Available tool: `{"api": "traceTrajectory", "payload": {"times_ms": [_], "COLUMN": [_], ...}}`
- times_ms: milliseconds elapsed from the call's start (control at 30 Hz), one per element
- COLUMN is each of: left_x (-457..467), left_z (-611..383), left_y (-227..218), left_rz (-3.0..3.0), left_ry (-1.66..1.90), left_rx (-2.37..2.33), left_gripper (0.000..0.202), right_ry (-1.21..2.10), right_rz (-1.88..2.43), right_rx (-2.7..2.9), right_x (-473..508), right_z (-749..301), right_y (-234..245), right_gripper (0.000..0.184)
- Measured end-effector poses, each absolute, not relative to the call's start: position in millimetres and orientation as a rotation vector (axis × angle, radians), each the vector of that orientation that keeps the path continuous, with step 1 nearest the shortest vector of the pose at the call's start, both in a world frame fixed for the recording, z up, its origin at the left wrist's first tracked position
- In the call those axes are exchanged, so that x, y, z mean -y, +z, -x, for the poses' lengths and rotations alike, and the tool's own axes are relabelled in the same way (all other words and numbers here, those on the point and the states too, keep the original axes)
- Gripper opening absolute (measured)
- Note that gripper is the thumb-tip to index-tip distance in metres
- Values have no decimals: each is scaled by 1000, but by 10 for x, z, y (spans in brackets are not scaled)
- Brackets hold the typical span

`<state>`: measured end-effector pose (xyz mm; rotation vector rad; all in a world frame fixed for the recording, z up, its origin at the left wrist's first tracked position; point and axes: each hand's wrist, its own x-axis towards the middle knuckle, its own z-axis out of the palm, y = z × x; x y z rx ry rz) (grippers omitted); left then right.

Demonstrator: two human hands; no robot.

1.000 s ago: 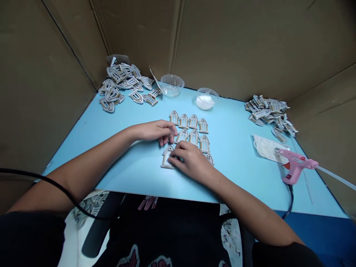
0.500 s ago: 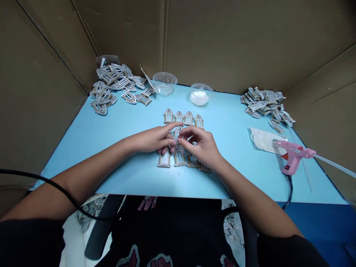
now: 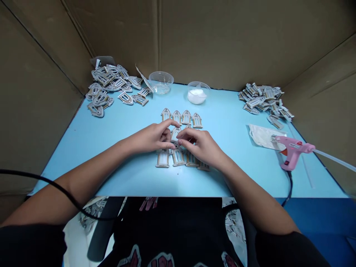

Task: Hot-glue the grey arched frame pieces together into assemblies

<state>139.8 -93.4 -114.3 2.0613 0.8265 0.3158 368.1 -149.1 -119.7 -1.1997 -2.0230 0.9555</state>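
Small arched window-frame pieces, white with gold sides, lie in rows in front of me; a back-row piece (image 3: 186, 117) and a front-row piece (image 3: 162, 159) show well. My left hand (image 3: 151, 138) is at the left of the middle row, index finger and thumb apart, the other fingers curled, with nothing seen between them. My right hand (image 3: 204, 146) hovers over the middle and front rows, thumb and forefinger pinched together beside a middle-row piece (image 3: 175, 134). Whatever that pinch holds is too small to make out. The right hand partly covers pieces beneath it.
Piles of similar pieces lie at the back left (image 3: 111, 79) and back right (image 3: 264, 97). Two clear plastic tubs stand behind the rows, one (image 3: 197, 95) with white material. A pink glue gun (image 3: 294, 150) rests at right, its cord running off the front edge.
My left index finger and thumb have spread wider and drawn slightly left, away from the right fingertips. The right hand stays nearly in place. The view has shifted slightly.
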Motion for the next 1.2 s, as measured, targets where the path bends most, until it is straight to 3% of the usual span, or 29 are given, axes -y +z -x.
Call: {"api": "traceTrajectory", "payload": {"times_ms": [133, 333, 467, 667, 1200], "left_x": [859, 826, 823, 825, 839], "left_z": [-1367, -1364, -1348, -1347, -1341], "left_y": [-1164, -1195, -1196, -1195, -1206], "left_rz": [-2188, -2317, -2358, -2385, -2398], "left_ry": [82, -12, 18, 31, 50], "left_rx": [-841, -728, -713, -708, -703], "left_gripper": [43, 22, 21, 21, 22], "right_ry": [1043, 1130, 1011, 1105, 1003], "right_rz": [1269, 1210, 1115, 1281, 1242], "right_rx": [2107, 2206, 2290, 2179, 2210], "right_x": [1482, 1467, 1459, 1489, 1502], "right_z": [-3749, -3748, -3735, -3715, -3669], "right_y": [-1139, -1137, -1142, -1127, -1222], "right_gripper": [21, 9, 21, 6, 11]}}
